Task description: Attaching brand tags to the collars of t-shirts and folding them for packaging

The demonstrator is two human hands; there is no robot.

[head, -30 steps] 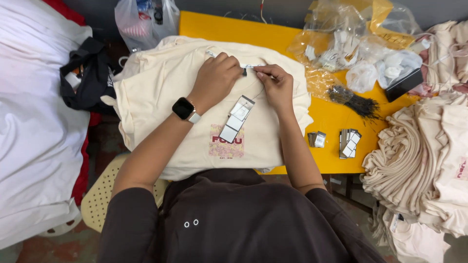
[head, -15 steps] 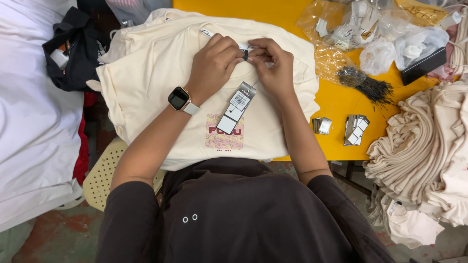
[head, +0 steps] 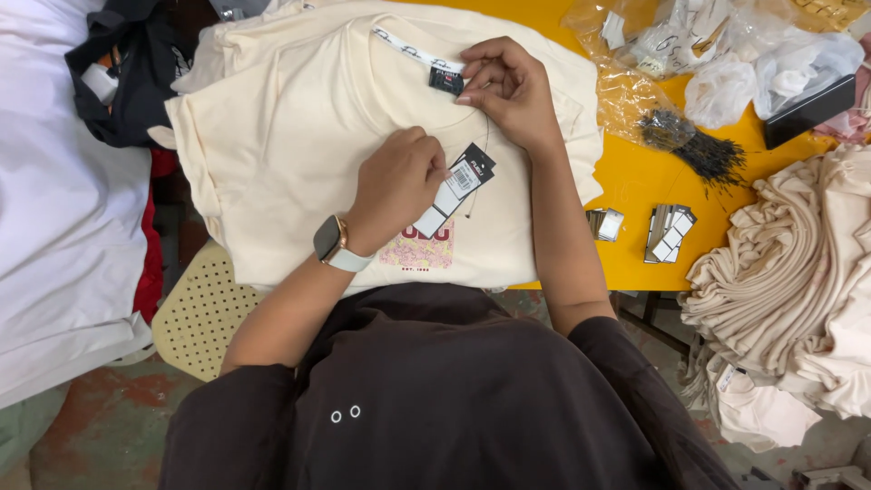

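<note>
A folded cream T-shirt [head: 299, 136] with a pink chest print lies on top of a stack on the yellow table [head: 635, 191]. My left hand [head: 395, 186], with a watch on its wrist, pinches a black-and-white hang tag [head: 454, 186] on the shirt's chest. A thin black string runs from the tag up toward the collar. My right hand [head: 508, 86] rests at the neckline, its fingertips beside the small black neck label [head: 445, 81].
Two small stacks of hang tags [head: 667, 231] lie on the table by my right forearm. A bundle of black tag strings [head: 694, 150] and clear plastic bags [head: 726, 45] sit at the back right. Piled cream shirts [head: 789, 272] fill the right; white cloth [head: 54, 209] the left.
My left hand has come down from the collar to the hang tag on the chest. My right hand stays at the neckline. The view has shifted so the shirt sits higher.
</note>
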